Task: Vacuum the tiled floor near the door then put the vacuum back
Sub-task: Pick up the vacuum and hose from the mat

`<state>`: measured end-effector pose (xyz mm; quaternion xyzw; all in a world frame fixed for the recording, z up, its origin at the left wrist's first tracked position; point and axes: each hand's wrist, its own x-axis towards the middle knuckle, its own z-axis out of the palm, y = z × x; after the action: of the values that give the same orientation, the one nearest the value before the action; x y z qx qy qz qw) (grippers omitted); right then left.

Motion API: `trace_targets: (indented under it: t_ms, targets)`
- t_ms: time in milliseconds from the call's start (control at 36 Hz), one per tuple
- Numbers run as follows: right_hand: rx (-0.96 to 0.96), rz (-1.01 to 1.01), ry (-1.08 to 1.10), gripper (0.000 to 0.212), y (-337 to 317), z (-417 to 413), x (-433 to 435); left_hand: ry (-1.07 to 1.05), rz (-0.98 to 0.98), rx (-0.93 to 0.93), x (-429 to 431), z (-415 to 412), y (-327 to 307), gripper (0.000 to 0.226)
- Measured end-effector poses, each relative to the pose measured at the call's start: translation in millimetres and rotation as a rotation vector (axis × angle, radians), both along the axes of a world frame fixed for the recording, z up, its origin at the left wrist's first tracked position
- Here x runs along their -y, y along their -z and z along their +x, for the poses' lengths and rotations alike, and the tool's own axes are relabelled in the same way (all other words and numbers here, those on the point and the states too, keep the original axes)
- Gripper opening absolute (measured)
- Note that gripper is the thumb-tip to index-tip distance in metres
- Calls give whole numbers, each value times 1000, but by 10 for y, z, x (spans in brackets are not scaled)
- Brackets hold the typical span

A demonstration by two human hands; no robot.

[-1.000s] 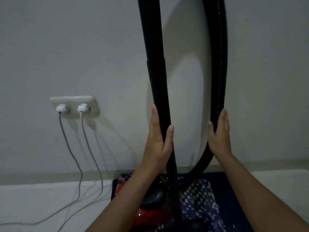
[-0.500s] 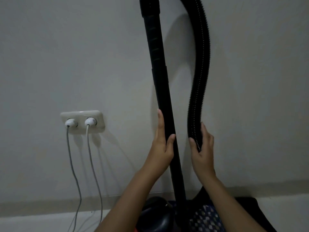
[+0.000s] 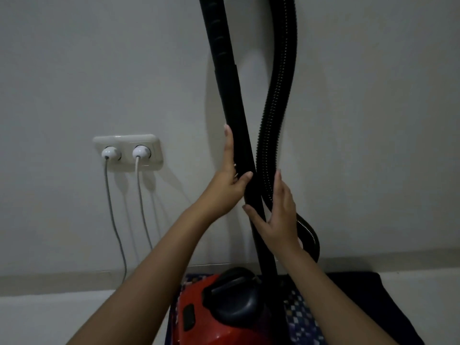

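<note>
- The red vacuum (image 3: 199, 317) sits on a patterned mat (image 3: 303, 317) by the wall (image 3: 74, 70), below both hands.
- Its black wand (image 3: 226, 83) stands nearly upright, and the ribbed hose (image 3: 283, 70) touches it at hand height.
- The left hand (image 3: 230, 180) holds the wand, thumb hooked across its front.
- The right hand (image 3: 278, 215) lies flat, fingers straight along the hose and thumb on the wand.
- 2 white plugs (image 3: 109, 153) sit in a wall socket (image 3: 128, 140) at the left.
</note>
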<state>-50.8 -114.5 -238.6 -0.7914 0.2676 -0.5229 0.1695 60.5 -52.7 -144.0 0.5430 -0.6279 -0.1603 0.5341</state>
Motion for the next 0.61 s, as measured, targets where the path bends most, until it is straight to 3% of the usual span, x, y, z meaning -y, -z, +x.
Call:
trace_targets:
  t_ms: [306, 611]
  targets:
    - [-127, -29, 122, 98, 71, 520, -212, -274, -119, -108, -278, 511, -356, 84]
    - [-222, -111, -15, 92, 83, 543, -198, -332, -206, -187, -507, 654, -269, 84]
